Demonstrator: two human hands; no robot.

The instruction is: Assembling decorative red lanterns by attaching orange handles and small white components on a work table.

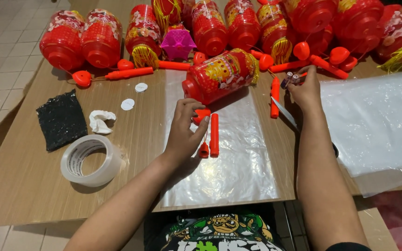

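The left hand [184, 132] pinches a small red cap [201, 115] just under the lantern [220, 74], steadying it on the plastic sheet [238, 172]; a red stick [214, 134] lies beside its fingers. The right hand [306, 90] closes on scissors [290, 80] (blade trailing under the wrist), held clear.

Red lantern [219, 74] with gold and white print; red stick [214, 134]; pink star [177, 44] at twelve o'clock; black mat [62, 120] at nine; tan desk [24, 181].
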